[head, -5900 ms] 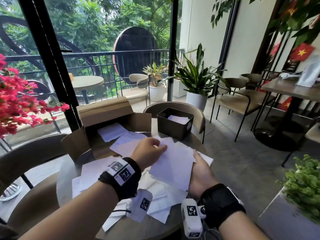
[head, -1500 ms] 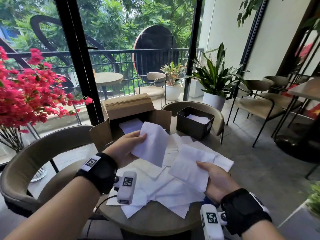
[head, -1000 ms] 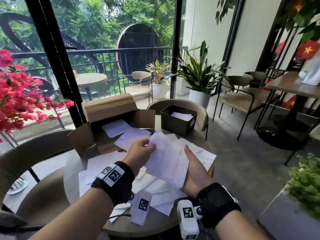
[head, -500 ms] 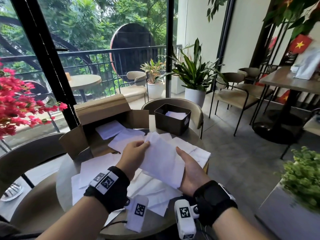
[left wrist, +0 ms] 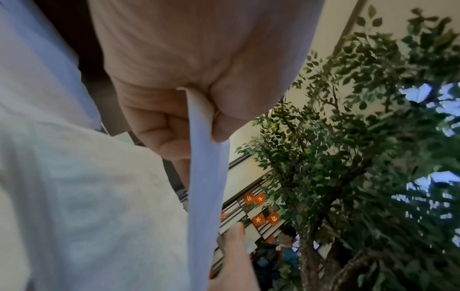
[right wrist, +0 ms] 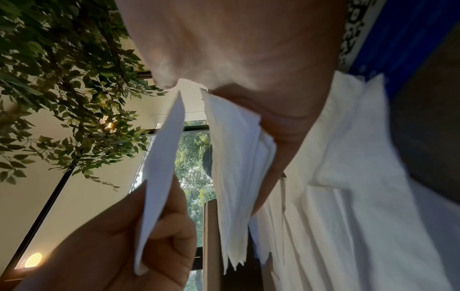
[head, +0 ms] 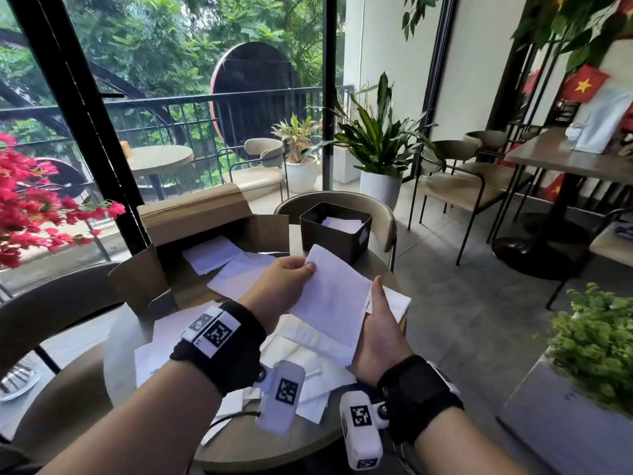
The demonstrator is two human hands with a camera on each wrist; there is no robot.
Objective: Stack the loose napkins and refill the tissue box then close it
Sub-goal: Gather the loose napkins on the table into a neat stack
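Note:
My left hand pinches the far corner of a single white napkin and holds it over a stack of napkins that my right hand grips from below, thumb up along the right edge. In the left wrist view the napkin runs edge-on between thumb and fingers. Several loose napkins lie spread on the round table. The dark tissue box stands open at the table's far side with white paper inside.
An open cardboard box holding a few napkins sits at the far left of the table. Chairs surround it. Red flowers reach in from the left, and a green plant stands at the right.
My left hand brought a single napkin from the left over the stack in my right hand. Its pinch now sits at the napkin's far corner.

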